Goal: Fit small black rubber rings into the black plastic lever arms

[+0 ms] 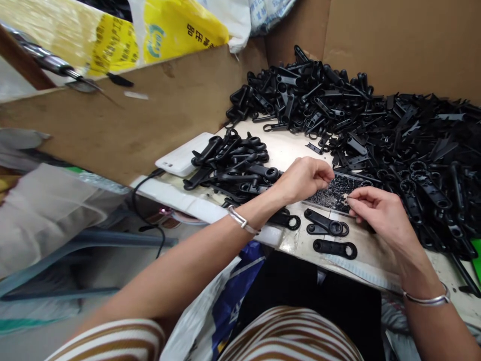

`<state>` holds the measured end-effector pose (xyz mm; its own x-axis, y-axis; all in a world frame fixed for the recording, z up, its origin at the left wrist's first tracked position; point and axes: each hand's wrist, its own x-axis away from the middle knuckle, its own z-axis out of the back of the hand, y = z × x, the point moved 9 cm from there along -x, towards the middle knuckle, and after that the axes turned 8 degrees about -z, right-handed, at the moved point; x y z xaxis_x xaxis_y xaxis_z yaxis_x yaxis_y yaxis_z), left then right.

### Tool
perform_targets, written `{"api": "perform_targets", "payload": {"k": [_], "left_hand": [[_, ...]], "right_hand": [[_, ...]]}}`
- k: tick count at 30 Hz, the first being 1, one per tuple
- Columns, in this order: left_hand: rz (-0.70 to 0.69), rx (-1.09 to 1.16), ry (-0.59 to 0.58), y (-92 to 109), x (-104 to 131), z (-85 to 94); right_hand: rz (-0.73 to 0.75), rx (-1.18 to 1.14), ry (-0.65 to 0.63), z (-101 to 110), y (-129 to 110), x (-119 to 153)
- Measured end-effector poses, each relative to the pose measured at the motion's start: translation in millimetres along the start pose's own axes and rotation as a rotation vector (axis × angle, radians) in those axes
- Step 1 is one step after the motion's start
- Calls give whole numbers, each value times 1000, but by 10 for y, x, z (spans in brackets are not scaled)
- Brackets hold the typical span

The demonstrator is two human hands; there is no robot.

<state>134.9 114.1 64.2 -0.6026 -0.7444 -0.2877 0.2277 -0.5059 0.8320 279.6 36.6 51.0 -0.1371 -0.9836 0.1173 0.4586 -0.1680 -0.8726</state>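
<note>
Hands bent at the fingers meet over a shallow, clear rectangular plastic tray point(319, 206) of tiny dark pieces point(334, 190), seen from the head-worn camera. The person's left hand point(307, 176), a silver metal bracelet point(242, 220) on the wrist, hangs above the tray's left end, fingers curled and tips close together; whether it pinches anything cannot be told. The right hand point(376, 208), wearing a second silver bracelet point(426, 297), is at the tray's right end, thumb and forefinger drawn together; any piece between them is too small to make out.

On the pale surface point(287, 143), just in front of the tray, lie two overlapping long black plastic parts with ring-shaped ends point(326, 223), and nearer the person, a single black ring-ended part point(333, 248). To the tray's left sits a small heap of black plastic parts point(233, 163), touching or just beside a white rectangular device point(185, 154) with a black cable point(136, 196) near it. Behind the tray rises a large pile of black ring-ended parts point(319, 95), spreading to its right, against a tan cardboard wall point(398, 45). Well to the tray's left, beyond the device, are a yellow printed plastic bag point(180, 27) and a silver-handled metal tool point(48, 57).
</note>
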Motion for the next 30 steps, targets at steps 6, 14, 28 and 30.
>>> {"api": "perform_targets", "payload": {"k": [6,14,28,30], "left_hand": [[160,722,181,106,374,-214],[248,913,233,123,678,-518],[169,843,178,228,713,-603],[172,842,172,233,717,-606]], "right_hand": [[35,-317,35,38,13,266],[233,92,292,103,-88,699],[584,629,270,-114,-405,956],[607,686,257,-147,-405,973]]}}
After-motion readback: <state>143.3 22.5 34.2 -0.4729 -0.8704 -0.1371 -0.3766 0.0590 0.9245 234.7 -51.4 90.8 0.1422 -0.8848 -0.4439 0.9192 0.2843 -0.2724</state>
